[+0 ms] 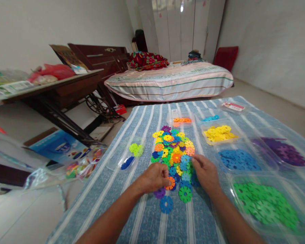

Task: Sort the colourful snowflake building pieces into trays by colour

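A mixed pile of flower-shaped plastic discs (176, 158) lies on the striped cloth between my hands. My left hand (154, 178) is closed at the pile's near left side, its fingertips on an orange disc (170, 183). My right hand (207, 173) rests at the pile's right edge with curled fingers beside light blue discs; whatever is in them is hidden. Closer to me lie a blue disc (166, 204), a green disc (185, 194) and a purple disc (159, 192).
Clear plastic boxes hold sorted discs: green (266, 205), blue (239, 160), purple (284, 150), yellow (220, 134), light blue (210, 118) and orange (182, 120). A clear tray (117, 157) at left has lime and dark blue discs. A lidded box (233, 106) stands far right. A bed (170, 83) is beyond.
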The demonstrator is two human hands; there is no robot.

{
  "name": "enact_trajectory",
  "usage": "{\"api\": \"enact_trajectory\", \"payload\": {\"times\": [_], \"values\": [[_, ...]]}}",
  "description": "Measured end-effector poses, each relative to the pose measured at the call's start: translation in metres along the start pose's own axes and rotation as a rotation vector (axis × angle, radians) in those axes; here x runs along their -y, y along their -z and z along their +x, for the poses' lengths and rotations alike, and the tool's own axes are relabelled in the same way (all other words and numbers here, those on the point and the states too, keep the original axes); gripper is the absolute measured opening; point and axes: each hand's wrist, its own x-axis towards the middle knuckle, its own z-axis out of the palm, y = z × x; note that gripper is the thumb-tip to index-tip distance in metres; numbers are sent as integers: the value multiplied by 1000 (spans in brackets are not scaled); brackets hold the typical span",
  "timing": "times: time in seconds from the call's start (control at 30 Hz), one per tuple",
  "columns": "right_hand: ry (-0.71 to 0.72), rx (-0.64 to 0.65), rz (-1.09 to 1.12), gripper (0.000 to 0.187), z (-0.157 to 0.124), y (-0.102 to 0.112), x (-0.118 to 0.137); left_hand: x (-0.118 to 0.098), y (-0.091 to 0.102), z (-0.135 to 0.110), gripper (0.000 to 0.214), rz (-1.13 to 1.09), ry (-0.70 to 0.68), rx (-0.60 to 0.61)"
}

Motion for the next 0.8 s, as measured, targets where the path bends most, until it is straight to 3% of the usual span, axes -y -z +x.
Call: {"api": "enact_trajectory", "payload": {"times": [0.1,0.2,0.4,0.6,0.7,0.8], "values": [[2,-11,-12,29,0,0,0,2,8,5,18,-238,-2,77],[0,-16,-18,30,0,0,0,-3,18,11,23,-349,23,67],[3,-6,-5,29,-1,-2,-1,-22,38,47,14,-454,34,-108],[-3,-1,18,29,-1,-4,-1,-68,62,109,9,-690,0,-372],[-2,0,31,29,-2,-4,-2,-86,70,132,14,-712,-19,-422],[-6,-9,28,29,-2,-4,-2,-86,69,138,13,-648,-1,-437]]}}
